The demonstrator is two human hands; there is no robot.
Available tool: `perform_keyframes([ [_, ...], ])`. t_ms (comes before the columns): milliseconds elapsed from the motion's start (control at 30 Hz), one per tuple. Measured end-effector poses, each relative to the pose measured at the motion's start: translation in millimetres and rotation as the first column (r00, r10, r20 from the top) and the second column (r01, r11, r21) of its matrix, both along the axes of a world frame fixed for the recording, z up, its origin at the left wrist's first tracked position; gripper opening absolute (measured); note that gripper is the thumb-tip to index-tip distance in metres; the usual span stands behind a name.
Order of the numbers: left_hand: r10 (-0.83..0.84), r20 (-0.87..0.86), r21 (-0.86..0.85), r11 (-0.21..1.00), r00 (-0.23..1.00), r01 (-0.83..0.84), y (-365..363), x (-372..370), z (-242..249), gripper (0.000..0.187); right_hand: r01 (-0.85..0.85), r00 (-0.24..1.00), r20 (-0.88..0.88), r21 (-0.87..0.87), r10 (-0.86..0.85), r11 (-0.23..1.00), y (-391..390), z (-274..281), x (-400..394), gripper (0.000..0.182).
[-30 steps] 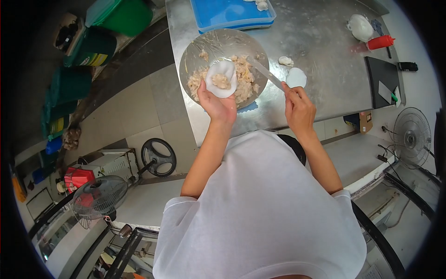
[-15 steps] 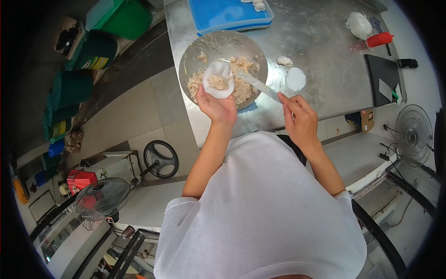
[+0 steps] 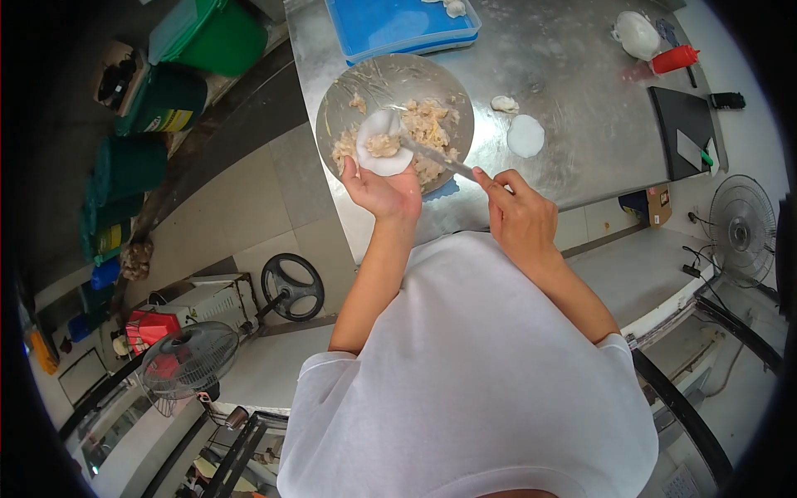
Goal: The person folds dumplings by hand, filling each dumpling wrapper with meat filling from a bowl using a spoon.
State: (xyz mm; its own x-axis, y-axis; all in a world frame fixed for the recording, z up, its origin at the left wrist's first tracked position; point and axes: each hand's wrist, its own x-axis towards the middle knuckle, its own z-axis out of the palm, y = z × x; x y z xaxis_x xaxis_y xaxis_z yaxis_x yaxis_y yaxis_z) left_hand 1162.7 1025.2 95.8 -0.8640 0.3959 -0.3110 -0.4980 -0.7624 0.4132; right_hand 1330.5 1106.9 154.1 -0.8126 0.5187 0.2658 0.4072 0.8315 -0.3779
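My left hand (image 3: pixel 386 196) holds a round white dumpling wrapper (image 3: pixel 384 165) from beneath, over the near side of a wide metal bowl (image 3: pixel 339 80). A lump of pale filling (image 3: pixel 382 146) sits on the wrapper. With its fingers closed round the handle end, my right hand (image 3: pixel 525 212) grips a flat metal spatula (image 3: pixel 442 158). The spatula's far end reaches the right edge of the lump. More minced filling (image 3: pixel 429 122) lies in the bowl. To the bowl's right, a flat wrapper (image 3: pixel 525 136) and a small folded dumpling (image 3: pixel 504 104) rest on the steel table.
A blue tray (image 3: pixel 398 25) stands behind the bowl with dumplings at its corner. On the right are a white bowl (image 3: pixel 638 36), a red squeeze bottle (image 3: pixel 675 59) and a black board (image 3: pixel 677 124). Green bins (image 3: pixel 170 95) line the left. Fans (image 3: pixel 741 224) stand at both sides.
The spatula has moved left, from the bowl's filling to the lump on the wrapper. My right hand has shifted left with it. My left hand still holds the wrapper.
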Motion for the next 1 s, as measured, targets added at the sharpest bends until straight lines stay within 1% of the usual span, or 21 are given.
perform_keyframes([
  [133, 0.01, 0.035, 0.01, 1.0, 0.999, -0.01, 0.5, 0.7, 6.3, 0.076, 0.044, 0.999, -0.002, 0.093, -0.044, 0.995, 9.0, -3.5, 0.7, 0.038],
  [233, 0.019, 0.021, 0.011, 1.0, 1.0, -0.019, 1.0, 0.2, 8.3, 0.076, 0.094, 0.996, -0.012, 0.048, -0.094, 0.994, 12.0, -0.5, 2.7, 0.04],
  [333, 0.012, -0.021, -0.009, 1.0, 1.0, -0.012, 1.5, -0.1, 3.9, 0.075, 0.035, 0.994, -0.105, -0.059, -0.041, 0.998, 3.0, -0.2, 2.2, 0.043],
  [433, -0.023, -0.026, 0.022, 0.999, 0.999, 0.024, 3.0, 2.9, 5.3, 0.075, -0.008, 0.993, -0.121, -0.106, -0.005, 0.994, -4.7, -12.9, -0.9, 0.045],
  [533, -0.044, -0.02, 0.036, 0.998, 0.999, 0.045, 2.4, 4.1, -0.9, 0.076, -0.016, 0.998, -0.058, -0.106, 0.01, 0.994, -6.0, -17.9, 0.1, 0.044],
  [633, -0.036, 0.064, 0.055, 0.998, 0.997, 0.032, 1.2, 6.6, 2.0, 0.076, 0.001, 0.999, -0.045, -0.034, -0.003, 0.999, -4.7, -20.3, 0.7, 0.043],
  [733, -0.041, 0.095, 0.087, 0.996, 0.995, 0.033, 0.5, 8.4, 1.7, 0.077, 0.019, 0.999, -0.04, 0.019, -0.018, 1.0, -2.2, -18.7, 0.7, 0.041],
  [833, -0.007, 0.117, 0.093, 0.996, 0.993, -0.004, 2.3, 7.1, -0.5, 0.077, 0.075, 0.997, -0.031, 0.086, -0.072, 0.994, 6.4, -19.6, 0.3, 0.04],
  [933, -0.015, 0.085, 0.116, 0.993, 0.996, 0.005, -0.2, 2.1, -2.1, 0.077, 0.112, 0.993, -0.055, 0.084, -0.107, 0.99, 14.2, -18.6, 3.2, 0.041],
  [1000, -0.002, 0.06, 0.072, 0.997, 0.998, -0.002, 1.0, 2.7, 3.5, 0.077, 0.064, 0.994, -0.091, 0.002, -0.063, 0.998, 8.7, -12.9, 4.3, 0.042],
])
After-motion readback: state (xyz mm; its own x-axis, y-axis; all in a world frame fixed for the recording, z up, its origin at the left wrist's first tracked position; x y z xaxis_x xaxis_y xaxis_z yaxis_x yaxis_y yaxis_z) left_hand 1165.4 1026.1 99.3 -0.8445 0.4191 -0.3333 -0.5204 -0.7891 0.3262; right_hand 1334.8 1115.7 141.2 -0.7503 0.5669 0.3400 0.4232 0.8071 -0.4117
